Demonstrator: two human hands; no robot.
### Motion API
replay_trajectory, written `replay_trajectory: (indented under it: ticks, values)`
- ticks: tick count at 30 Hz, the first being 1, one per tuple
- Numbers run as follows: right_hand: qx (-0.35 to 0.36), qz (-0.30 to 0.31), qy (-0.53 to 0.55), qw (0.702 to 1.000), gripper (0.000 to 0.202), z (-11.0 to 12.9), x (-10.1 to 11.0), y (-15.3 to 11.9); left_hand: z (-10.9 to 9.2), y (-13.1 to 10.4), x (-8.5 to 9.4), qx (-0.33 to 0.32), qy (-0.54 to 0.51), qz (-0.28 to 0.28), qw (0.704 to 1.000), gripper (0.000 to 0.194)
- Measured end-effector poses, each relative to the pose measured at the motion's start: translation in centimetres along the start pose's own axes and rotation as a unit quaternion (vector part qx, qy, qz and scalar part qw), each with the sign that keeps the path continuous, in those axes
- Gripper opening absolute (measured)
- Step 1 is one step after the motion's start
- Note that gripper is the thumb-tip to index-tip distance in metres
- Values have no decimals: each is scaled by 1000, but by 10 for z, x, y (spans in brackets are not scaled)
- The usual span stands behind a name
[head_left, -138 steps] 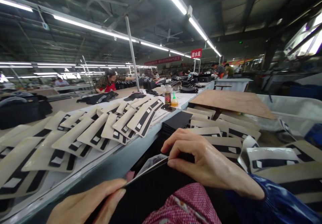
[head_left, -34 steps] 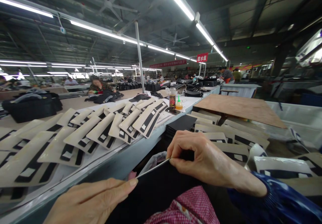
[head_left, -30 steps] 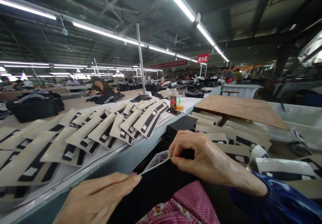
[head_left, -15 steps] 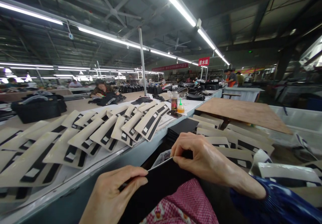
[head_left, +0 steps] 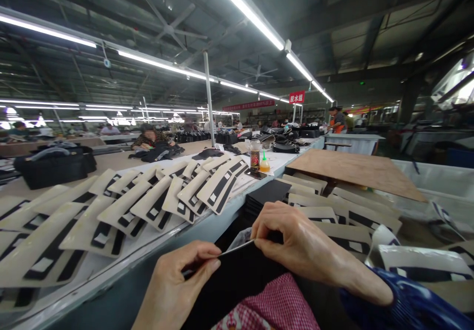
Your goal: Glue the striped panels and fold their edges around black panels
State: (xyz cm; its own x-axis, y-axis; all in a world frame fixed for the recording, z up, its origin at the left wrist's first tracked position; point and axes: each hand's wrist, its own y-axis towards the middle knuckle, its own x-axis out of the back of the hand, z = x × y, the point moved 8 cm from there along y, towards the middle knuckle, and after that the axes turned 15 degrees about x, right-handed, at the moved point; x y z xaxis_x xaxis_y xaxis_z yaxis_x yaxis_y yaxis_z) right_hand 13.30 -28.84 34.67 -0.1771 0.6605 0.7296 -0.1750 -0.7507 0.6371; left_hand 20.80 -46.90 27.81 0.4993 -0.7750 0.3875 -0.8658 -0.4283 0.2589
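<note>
A black sheet [head_left: 240, 270] with a thin pale edge hangs over my lap, its top edge stretched between both hands. My left hand [head_left: 177, 275] pinches that edge between thumb and fingers. On the other end, my right hand [head_left: 285, 236] grips the same edge with curled fingers. Behind the edge, a bit of clear plastic film [head_left: 239, 238] shows between the hands. Beyond the right hand lies a stack of black sheets [head_left: 268, 191]. The lower part of the held sheet is dark and partly hidden by a checked red apron [head_left: 270, 303].
Cream panels with black strips [head_left: 148, 204] overlap along the table at left. More cream panels [head_left: 344, 216] lie at right, near a brown board [head_left: 351, 172]. A dark-labelled jar [head_left: 255, 158] and a glue bottle [head_left: 264, 163] stand on the table. Co-workers sit and stand farther back.
Both hands keep their pinch on the black sheet's edge. The left hand has shifted slightly right, closer to the right hand. The camera view has tilted a little.
</note>
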Motion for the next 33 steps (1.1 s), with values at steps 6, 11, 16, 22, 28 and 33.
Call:
replay_trajectory:
  ticks: [6,11,16,22,28,33]
  values:
    - [31,9,-18,999,24,8,-1,1,-7,9,-8,-48,78,109,990,18]
    - [36,13,-12,999,25,8,-4,1,-13,1,-9,-64,84,72,992,20]
    - [26,11,16,999,27,4,-4,2,-26,-17,-8,-228,72,14,971,17]
    - [8,20,22,1000,25,3,-2,2,-1,-10,-18,-205,8,122,971,41]
    - [2,17,23,1000,23,2,-9,2,2,-5,-40,-158,-51,169,971,31]
    - [18,-12,13,1000,23,0,-13,1,-22,-7,-42,-253,25,29,967,22]
